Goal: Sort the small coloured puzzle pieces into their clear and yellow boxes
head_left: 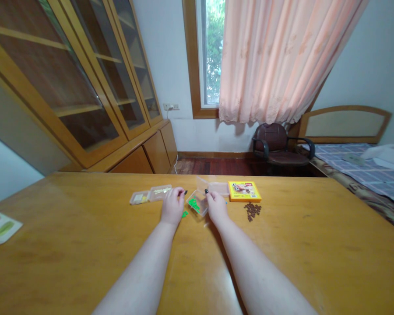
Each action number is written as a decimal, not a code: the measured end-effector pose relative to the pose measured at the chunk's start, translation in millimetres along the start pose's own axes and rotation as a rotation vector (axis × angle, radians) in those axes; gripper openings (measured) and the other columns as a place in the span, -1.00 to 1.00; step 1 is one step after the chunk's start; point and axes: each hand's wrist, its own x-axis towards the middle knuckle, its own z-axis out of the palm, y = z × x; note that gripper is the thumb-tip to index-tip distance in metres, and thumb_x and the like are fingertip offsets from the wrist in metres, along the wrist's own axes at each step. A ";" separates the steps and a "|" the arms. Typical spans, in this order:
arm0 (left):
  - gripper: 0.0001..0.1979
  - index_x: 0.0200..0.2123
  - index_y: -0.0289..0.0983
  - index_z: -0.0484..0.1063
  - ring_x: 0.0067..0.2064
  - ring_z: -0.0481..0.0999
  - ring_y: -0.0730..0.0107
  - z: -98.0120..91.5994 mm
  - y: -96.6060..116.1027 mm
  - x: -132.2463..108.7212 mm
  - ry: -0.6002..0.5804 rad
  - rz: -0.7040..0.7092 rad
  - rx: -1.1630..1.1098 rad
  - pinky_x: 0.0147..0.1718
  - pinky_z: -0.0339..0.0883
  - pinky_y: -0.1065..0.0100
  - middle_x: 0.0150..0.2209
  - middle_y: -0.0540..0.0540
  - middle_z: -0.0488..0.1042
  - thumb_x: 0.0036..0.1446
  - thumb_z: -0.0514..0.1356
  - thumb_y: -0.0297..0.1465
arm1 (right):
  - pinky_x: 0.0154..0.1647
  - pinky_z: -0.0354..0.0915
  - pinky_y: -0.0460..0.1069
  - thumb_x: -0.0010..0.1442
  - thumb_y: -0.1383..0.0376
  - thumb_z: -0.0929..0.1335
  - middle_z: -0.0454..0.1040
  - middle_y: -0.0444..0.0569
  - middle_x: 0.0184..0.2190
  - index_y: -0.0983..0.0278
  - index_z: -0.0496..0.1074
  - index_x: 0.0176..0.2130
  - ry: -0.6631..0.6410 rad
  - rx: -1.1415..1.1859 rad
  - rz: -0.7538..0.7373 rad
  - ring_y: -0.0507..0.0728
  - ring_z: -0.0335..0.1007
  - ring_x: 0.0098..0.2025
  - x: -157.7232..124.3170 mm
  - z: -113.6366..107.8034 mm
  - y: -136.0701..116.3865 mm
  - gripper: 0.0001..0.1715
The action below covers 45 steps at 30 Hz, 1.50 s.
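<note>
Table (85, 245), head view, entries left to right.

- Leaflet (0, 225): flat at the table's 9 o'clock edge, well apart from both hands.
- Open case (151, 194): clear, hinged flat, pale pieces inside. It lies at 10 o'clock of the left hand, near it but apart; probably parked out of the working spot.
- Left hand (172, 208): forearm straight out over the table, palm down, fingers curled, one dark-nailed fingertip aimed towards 2 o'clock at the clear box. Whether the fingertips pinch anything cannot be told.
- Loose green pieces (184, 214): on the wood at 4 o'clock of the left hand, just beside it.
- Clear box (197, 203): between the two hands, at table centre, lid up behind it. It is tilted, near corner low, likely so that the green pieces (193, 203) inside gather there.
- Right hand (216, 205): forearm angled in from 5 o'clock, thumb on the rim, fingers clamped on the clear box's right edge.
- Yellow box (244, 191): flat at 2 o'clock of the right hand, apart.
- Brown pieces (252, 211): a small heap at 3 o'clock, separate from the green.
</note>
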 end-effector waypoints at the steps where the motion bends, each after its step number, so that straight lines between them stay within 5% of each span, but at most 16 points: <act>1: -0.76 -0.28 -0.23 0.37 -0.15 0.39 0.32 -1.7 2.5 -1.6 -0.013 0.076 -0.037 -0.09 0.22 0.33 -0.25 -0.10 0.45 0.23 -0.07 -0.31 | -0.38 0.12 -0.07 0.10 0.12 0.20 0.44 -0.08 -0.51 0.27 0.41 -0.45 -0.008 -0.003 -0.009 0.11 0.32 -0.40 -0.2 0.2 -0.1 -0.67; 4: -0.76 -0.24 -0.21 0.39 -0.10 0.38 0.31 -3.9 9.1 -4.6 -0.114 0.259 -0.072 -0.05 0.19 0.30 -0.21 -0.08 0.46 0.22 -0.03 -0.27 | -0.39 0.13 -0.07 0.11 0.11 0.19 0.44 -0.08 -0.51 0.28 0.40 -0.44 -0.005 -0.002 -0.029 0.10 0.31 -0.42 0.0 0.6 0.2 -0.65; 6: -0.76 -0.16 -0.22 0.37 -0.07 0.37 0.29 -4.4 10.8 -3.9 -0.117 0.244 -0.041 -0.04 0.19 0.29 -0.15 -0.10 0.45 0.20 0.00 -0.29 | -0.39 0.13 -0.07 0.11 0.11 0.19 0.44 -0.09 -0.53 0.28 0.40 -0.45 0.014 -0.015 -0.027 0.10 0.31 -0.43 0.7 0.4 0.9 -0.65; 9: -0.77 -0.19 -0.27 0.35 -0.10 0.40 0.25 -6.5 8.9 -0.6 -0.088 0.011 0.105 -0.09 0.23 0.27 -0.17 -0.15 0.44 0.18 -0.02 -0.32 | -0.40 0.13 -0.08 0.12 0.11 0.19 0.43 -0.09 -0.54 0.28 0.39 -0.47 0.048 -0.030 -0.022 0.10 0.31 -0.42 1.8 -0.6 2.2 -0.64; 12: -0.74 -0.26 -0.30 0.35 -0.17 0.45 0.15 -7.9 6.0 0.2 -0.198 -0.234 0.294 -0.22 0.28 0.23 -0.23 -0.21 0.46 0.18 -0.04 -0.27 | -0.40 0.13 -0.08 0.13 0.09 0.18 0.45 -0.08 -0.53 0.28 0.40 -0.46 0.063 -0.006 -0.005 0.10 0.33 -0.43 2.3 -1.3 3.1 -0.62; 18: -0.50 -0.15 -0.39 0.31 -0.13 0.47 -0.01 -1.6 4.0 -5.8 -0.419 -0.400 0.405 -0.25 0.30 0.15 -0.17 -0.37 0.45 0.16 -0.10 -0.08 | -0.38 0.16 -0.07 0.12 0.08 0.18 0.47 -0.07 -0.50 0.27 0.40 -0.44 0.055 0.028 0.016 0.10 0.35 -0.41 2.5 -0.6 3.5 -0.62; 28: -0.68 -0.21 -0.26 0.34 -0.20 0.50 0.11 6.9 4.1 -4.8 -0.520 -0.157 0.406 -0.28 0.33 0.19 -0.24 -0.21 0.47 0.19 -0.08 -0.21 | -0.36 0.16 -0.07 0.12 0.10 0.18 0.47 -0.05 -0.48 0.29 0.41 -0.43 0.057 0.008 0.007 0.11 0.36 -0.39 1.6 -0.3 3.2 -0.62; 45: -0.67 -0.24 -0.28 0.40 -0.21 0.51 0.13 10.3 1.5 -4.4 -0.523 -0.150 0.406 -0.27 0.33 0.21 -0.24 -0.25 0.50 0.19 -0.11 -0.30 | -0.40 0.14 -0.07 0.12 0.06 0.18 0.44 -0.07 -0.53 0.27 0.37 -0.49 0.069 0.038 -0.023 0.09 0.31 -0.44 3.2 2.6 7.2 -0.60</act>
